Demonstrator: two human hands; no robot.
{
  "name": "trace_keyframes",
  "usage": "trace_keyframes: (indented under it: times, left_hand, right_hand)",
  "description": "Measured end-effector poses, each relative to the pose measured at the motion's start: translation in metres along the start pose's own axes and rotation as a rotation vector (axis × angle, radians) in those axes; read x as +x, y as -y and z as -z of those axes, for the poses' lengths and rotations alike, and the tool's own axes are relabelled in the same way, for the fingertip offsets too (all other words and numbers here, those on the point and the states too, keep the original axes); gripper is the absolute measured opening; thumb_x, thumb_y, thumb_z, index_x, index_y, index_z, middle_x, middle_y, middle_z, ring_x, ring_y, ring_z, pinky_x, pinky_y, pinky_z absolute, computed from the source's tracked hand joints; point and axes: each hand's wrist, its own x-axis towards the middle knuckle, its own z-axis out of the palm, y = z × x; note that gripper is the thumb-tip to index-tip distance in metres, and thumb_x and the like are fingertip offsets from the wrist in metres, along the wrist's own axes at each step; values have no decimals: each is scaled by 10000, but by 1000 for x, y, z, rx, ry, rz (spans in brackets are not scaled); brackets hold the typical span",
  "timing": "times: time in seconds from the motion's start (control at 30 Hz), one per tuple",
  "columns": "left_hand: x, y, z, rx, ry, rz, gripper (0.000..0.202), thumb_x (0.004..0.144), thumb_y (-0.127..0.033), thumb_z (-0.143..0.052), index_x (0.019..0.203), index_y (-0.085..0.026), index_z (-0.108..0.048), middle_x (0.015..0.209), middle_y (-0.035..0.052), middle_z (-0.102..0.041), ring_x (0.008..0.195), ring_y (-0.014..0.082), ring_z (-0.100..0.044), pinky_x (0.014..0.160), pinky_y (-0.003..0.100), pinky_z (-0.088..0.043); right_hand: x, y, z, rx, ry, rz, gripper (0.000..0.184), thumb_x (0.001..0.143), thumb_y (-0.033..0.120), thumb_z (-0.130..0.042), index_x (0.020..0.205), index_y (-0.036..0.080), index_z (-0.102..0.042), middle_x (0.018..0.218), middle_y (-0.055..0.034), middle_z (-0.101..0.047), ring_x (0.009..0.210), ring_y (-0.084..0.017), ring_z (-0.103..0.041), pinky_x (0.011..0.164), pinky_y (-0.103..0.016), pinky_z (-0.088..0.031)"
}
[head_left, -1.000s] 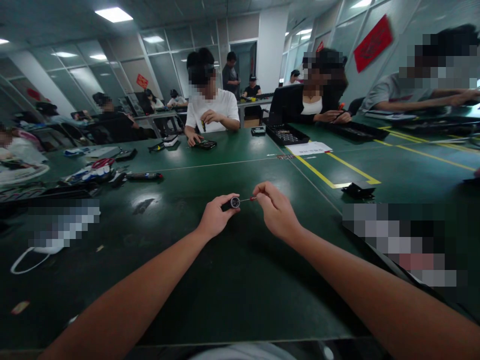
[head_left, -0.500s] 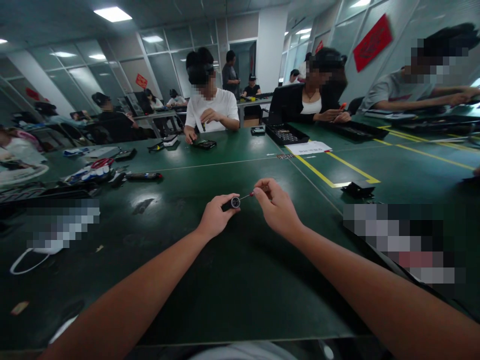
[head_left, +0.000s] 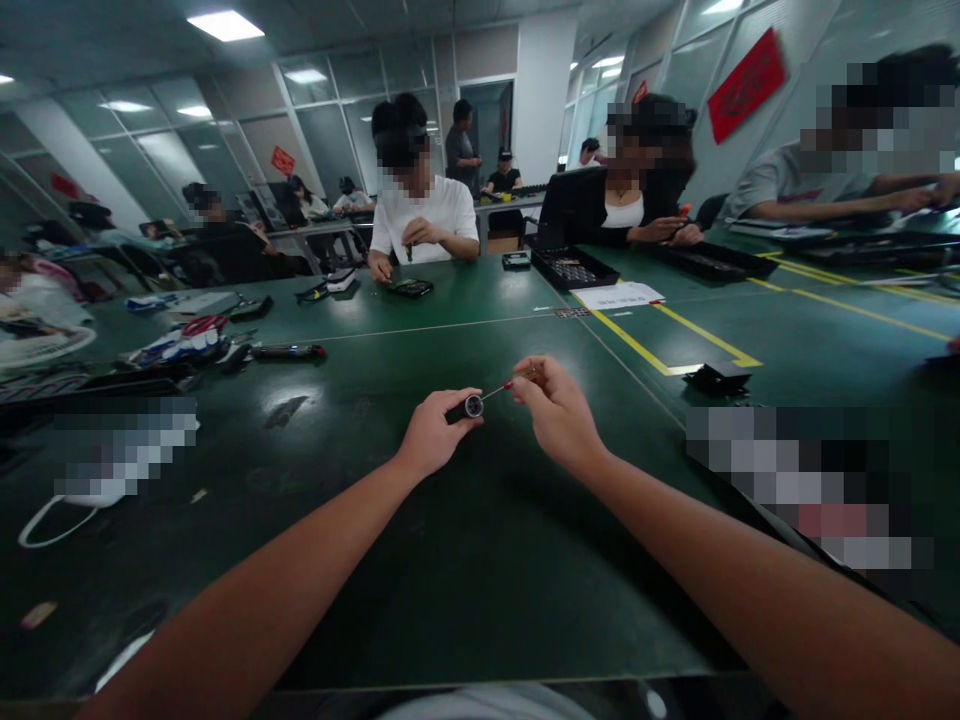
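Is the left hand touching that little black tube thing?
Touching. The head view shows the left hand closed round the small black cylinder, fingers pressed on it with no gap.

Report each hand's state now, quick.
Left hand: closed, holding a small black cylinder with a silver end.
Right hand: closed, pinching a thin tool, its tip at the cylinder.

Left hand (head_left: 435,432) grips a small black cylinder (head_left: 466,407); right hand (head_left: 553,412) pokes a thin red-handled tool (head_left: 504,386) into it
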Motion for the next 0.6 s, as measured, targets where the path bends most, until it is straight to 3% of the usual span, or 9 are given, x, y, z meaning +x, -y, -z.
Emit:
trace_keyframes:
  times: [0.1,0.2,0.3,0.47,0.6]
  left_hand:
    - [-1,-6,2,59,1,-71,384,834,-198,-766,1203,-278,-696,1169,29,-724,1115,233,-631,1019,432,-462]
    - [-3,-13,5,180,5,-174,343,870,-226,-733,1204,-291,-687,1181,23,-720,1132,235,-623,1100,500,-379]
    - [-4,-15,6,235,5,-173,334,896,-252,-706,1224,-300,-671,1207,18,-713,1162,238,-611,1138,539,-318]
    - [-2,-11,6,184,-19,-114,350,861,-272,-750,1205,-281,-684,1193,29,-725,1125,249,-632,1042,483,-406]
    - [-2,-13,6,168,-8,-94,358,863,-280,-747,1215,-291,-683,1198,32,-722,1138,260,-625,1048,491,-397]
  right_hand:
    - [4,0,1,20,-10,-25,205,934,415,-533,914,223,-602,798,-9,-632,731,-170,-594,717,-343,-473]
    - [9,-5,2,105,-95,-156,296,943,491,-500,839,225,-579,726,2,-594,650,-159,-570,647,-330,-478]
    - [12,-12,3,233,-158,-234,280,930,498,-508,842,236,-553,716,17,-563,622,-149,-545,604,-309,-486]
    - [11,-14,2,200,-146,-215,251,932,477,-516,885,234,-560,745,11,-573,651,-150,-557,620,-307,-501]
    - [8,-9,1,149,-126,-147,252,951,470,-504,914,228,-563,767,-2,-601,677,-155,-580,644,-321,-510]
